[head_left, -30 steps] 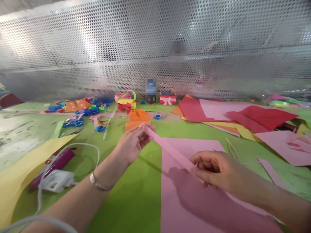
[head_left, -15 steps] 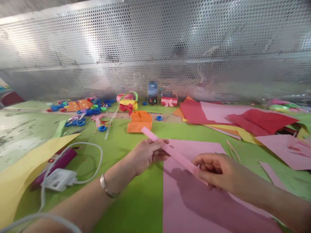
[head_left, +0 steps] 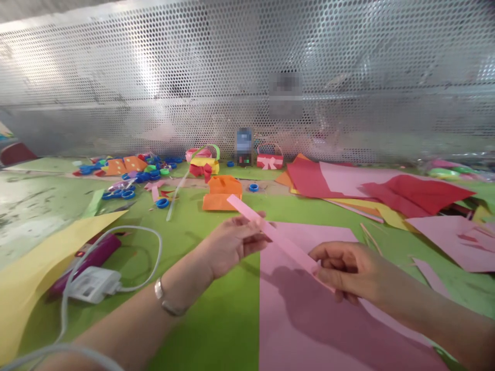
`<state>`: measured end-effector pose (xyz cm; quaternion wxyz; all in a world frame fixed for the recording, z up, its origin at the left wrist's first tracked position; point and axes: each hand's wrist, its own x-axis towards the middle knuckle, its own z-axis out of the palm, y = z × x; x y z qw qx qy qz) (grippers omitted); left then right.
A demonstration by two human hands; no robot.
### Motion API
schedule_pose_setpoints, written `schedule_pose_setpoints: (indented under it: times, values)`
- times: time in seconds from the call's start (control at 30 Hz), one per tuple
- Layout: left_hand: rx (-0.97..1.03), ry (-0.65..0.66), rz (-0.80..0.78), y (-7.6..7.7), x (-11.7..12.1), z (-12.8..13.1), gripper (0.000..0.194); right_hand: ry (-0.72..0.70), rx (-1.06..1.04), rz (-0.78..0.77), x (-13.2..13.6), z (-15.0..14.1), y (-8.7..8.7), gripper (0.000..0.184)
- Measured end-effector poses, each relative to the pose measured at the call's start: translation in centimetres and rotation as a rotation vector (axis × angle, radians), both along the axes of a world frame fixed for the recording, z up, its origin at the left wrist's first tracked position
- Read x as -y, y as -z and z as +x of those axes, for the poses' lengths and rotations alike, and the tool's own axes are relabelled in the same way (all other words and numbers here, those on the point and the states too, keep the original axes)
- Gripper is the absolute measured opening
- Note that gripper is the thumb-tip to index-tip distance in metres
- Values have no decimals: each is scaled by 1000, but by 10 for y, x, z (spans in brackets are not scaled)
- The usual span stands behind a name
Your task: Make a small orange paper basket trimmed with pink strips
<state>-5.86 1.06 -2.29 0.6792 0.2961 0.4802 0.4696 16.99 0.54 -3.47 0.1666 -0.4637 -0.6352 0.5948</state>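
Observation:
A narrow pink paper strip [head_left: 288,246] slants between my two hands, its upper end free and pointing to the far left. My left hand [head_left: 235,239] pinches it near that end, thumb on top and fingers beneath. Toward its lower right end, my right hand [head_left: 344,268] grips the strip between thumb and fingers. Below lies a large pink paper sheet [head_left: 301,319] on the green table covering, with the hands' shadows across it. Just beyond the strip's tip stands a folded orange paper piece [head_left: 222,195].
Left are a white cable with adapter [head_left: 95,283], a purple power strip [head_left: 87,263] and yellow paper [head_left: 46,273]. Blue scissors [head_left: 119,193] and small paper bags [head_left: 269,161] lie farther back. Stacked red and pink sheets [head_left: 340,180] occupy the right. A perforated metal panel [head_left: 216,67] rises behind.
The strip has shifted slightly, its upper end a little higher and farther right. Both hands keep hold of it, and the left fingers have spread slightly.

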Motion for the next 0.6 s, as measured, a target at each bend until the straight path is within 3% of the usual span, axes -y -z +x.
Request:
schedule_pose_setpoints:
  times: [0.17,0.3,0.43,0.6]
  values:
    - [-33,71,-26,2,3,6,18,47,9,27,5,-5,0,36]
    - [-38,-83,31,-3,-7,-11,26,89,4,39,5,-5,1,40]
    - [-21,-224,100,-8,-17,-27,26,40,17,52,2,-1,2,41]
    - [5,-239,159,-5,-19,-26,16,93,-12,29,2,1,1,36]
